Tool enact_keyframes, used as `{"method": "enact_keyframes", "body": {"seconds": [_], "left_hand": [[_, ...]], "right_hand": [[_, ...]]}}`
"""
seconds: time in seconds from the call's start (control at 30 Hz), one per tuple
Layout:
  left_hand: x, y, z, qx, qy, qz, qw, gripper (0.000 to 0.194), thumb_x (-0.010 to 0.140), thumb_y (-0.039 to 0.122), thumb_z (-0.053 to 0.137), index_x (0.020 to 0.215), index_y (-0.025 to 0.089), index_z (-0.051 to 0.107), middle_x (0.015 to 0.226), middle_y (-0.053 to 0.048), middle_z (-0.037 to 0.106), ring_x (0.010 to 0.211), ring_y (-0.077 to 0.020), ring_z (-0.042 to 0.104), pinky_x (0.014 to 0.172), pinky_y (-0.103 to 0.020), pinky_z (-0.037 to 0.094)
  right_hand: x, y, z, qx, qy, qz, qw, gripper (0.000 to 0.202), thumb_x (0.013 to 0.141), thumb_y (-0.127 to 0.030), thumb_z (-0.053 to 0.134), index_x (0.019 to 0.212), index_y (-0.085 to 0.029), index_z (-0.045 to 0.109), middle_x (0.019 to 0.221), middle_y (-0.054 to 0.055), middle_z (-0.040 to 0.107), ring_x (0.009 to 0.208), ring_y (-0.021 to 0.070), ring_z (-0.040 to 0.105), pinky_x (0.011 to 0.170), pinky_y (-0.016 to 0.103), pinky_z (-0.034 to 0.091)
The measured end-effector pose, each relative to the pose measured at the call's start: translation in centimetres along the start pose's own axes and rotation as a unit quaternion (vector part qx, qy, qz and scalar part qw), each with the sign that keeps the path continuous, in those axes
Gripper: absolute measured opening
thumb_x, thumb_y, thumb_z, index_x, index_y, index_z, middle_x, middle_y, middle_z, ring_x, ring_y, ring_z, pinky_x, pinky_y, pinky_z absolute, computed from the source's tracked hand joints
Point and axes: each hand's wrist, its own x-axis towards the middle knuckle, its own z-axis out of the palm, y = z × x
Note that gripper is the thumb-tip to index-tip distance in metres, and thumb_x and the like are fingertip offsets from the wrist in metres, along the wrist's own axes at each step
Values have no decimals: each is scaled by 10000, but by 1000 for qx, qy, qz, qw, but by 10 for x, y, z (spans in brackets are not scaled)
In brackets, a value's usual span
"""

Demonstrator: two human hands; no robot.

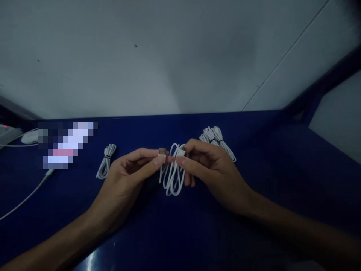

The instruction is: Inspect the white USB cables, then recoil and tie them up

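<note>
The cable [172, 184] hangs in loops between the two hands, over the middle of the blue tabletop [180, 233], between its far edge and the person. The left hand [121, 178] has thumb and fingers pinched on one plug [161, 154], metal end pointing to the far edge. The right hand [225, 175] has thumb and fingers pinched on the other plug [182, 152], just beside the loops. Whether the lowest loops touch the tabletop, I cannot tell.

A tied cable [104, 163] lies on the tabletop just beyond the left hand, a dark tie around it. Beyond the right hand, toward the far right corner, lie bundles [216, 137] of white cable, side by side and touching.

Near the far left corner a pixelated thing [69, 145] glows; a white cord [31, 194] runs from its near end to the left. Beside it sits a rounded white thing [29, 137]. A pale wall [141, 75] rises along the far edge.
</note>
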Motion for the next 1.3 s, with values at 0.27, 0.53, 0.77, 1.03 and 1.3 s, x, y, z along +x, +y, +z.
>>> {"method": "enact_keyframes", "body": {"seconds": [0.27,0.53,0.77,1.03,1.3], "left_hand": [[-3,-1,-2,26,7,-12,1000,140,946,248,879,1079,280,909,1209,-55,871,1145,-249,796,1105,-365,576],[-2,-4,-7,44,13,-15,999,122,923,219,899,1022,290,911,1167,-33,883,1110,-228,816,1054,-324,618],[-1,-5,-8,67,30,-32,997,132,903,249,918,1033,270,911,1135,-58,888,1041,-243,837,1001,-335,643],[0,-3,-7,58,31,-46,997,157,892,189,907,1034,255,906,1031,-48,894,949,-216,843,947,-306,659],[-2,-3,-8,65,37,-48,996,150,880,176,905,1012,247,900,1013,-49,892,948,-221,842,934,-308,664]], "right_hand": [[2,-1,-2,0,-52,29,998,175,1076,-368,721,992,-214,727,807,-26,660,666,110,638,616,234,541],[-1,-4,1,-3,-62,31,998,165,1102,-330,685,980,-219,674,806,-38,602,684,110,555,633,251,495],[0,-5,0,-33,-72,50,996,243,1109,-422,673,975,-220,674,803,-32,591,670,118,543,597,280,448],[1,-5,-1,-17,-83,78,993,298,1089,-475,698,950,-215,654,805,-25,612,668,128,572,574,289,431],[1,-4,-1,-18,-84,82,993,302,1091,-481,693,947,-218,657,806,-18,642,655,128,580,566,287,429]]}}
